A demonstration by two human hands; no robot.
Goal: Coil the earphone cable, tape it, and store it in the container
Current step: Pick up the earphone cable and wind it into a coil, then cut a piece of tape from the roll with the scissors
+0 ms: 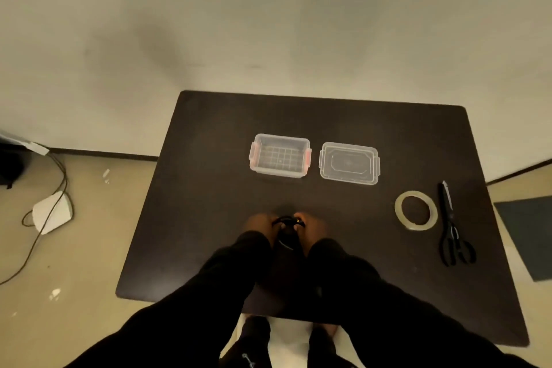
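A black earphone cable (287,222) is bunched in loops between my two hands, low over the middle of the dark table (209,218). My left hand (259,223) and my right hand (310,225) both pinch it from either side. Farther back stands the clear container (257,169) with red latches, open, nothing visible inside. Its clear lid (349,163) lies flat just to its right. A roll of clear tape (415,214) lies flat at the right side.
Black scissors (451,227) lie beside the tape, near the table's right edge. On the floor to the left are a white object (52,212) and a trailing dark cord (41,236). A dark mat (528,233) lies on the floor at the right.
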